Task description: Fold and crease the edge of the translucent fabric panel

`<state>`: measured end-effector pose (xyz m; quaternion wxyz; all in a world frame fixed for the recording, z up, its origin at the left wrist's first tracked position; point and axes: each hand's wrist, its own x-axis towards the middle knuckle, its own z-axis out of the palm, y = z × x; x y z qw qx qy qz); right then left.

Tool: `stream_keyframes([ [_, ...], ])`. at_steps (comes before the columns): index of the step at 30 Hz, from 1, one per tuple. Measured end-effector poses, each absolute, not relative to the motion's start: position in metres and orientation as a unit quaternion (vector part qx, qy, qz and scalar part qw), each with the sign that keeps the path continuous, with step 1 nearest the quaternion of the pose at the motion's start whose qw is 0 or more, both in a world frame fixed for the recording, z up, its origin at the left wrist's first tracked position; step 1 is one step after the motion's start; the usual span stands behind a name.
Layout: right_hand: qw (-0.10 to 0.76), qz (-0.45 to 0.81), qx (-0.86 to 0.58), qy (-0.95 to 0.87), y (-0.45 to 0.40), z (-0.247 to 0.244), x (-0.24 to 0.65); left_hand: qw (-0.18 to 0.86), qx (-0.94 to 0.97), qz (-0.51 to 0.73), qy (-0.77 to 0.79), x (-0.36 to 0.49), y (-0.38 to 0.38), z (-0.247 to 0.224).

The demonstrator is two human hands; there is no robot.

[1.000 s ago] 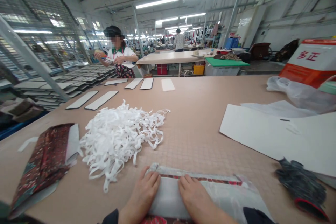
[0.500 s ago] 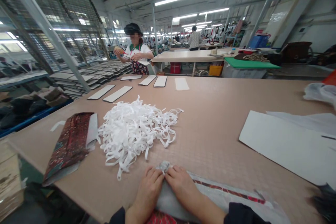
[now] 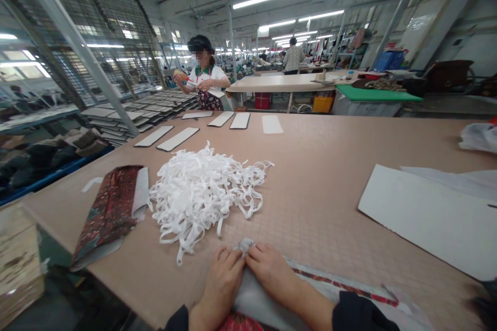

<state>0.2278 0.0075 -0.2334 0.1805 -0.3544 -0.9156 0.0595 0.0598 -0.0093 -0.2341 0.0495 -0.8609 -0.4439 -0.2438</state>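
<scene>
Side by side at the table's near edge, my left hand [image 3: 224,276] and my right hand [image 3: 269,269] are closed on the bunched end of a grey-backed fabric piece [image 3: 252,297]. Their fingertips nearly touch, and a crumpled grey tuft sticks out beyond them. Red patterned cloth shows below the wrists, and a red strip runs along the fabric to the right. Just beyond my hands lies a heap of white straps [image 3: 205,191]. A folded red patterned piece [image 3: 111,207] rests left of the heap.
Brown table [image 3: 310,165] spreads ahead. White panels [image 3: 178,138] lie along its far left side, and a large white board [image 3: 423,212] at the right. Across the table a person [image 3: 207,75] holds small items. A slanted metal post [image 3: 77,51] stands at the left.
The whole view has shifted slightly, with things appearing a little further right. My hands keep the same hold on the fabric.
</scene>
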Motion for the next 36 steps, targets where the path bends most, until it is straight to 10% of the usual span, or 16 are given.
stream_keyframes([
  [11, 0.073, 0.241, -0.556, -0.792, 0.022, -0.201, 0.226, -0.022, -0.797, -0.271, -0.539, 0.049, -0.011, -0.235],
  [21, 0.247, 0.443, -0.454, -0.732, 0.027, -0.211, 0.241, -0.251, -0.692, -0.296, -0.609, 0.06, -0.004, -0.22],
  [36, 0.241, 0.3, -0.353, -0.853, 0.049, -0.228, 0.226, 0.068, -0.786, -0.22, -0.574, 0.069, -0.005, -0.229],
])
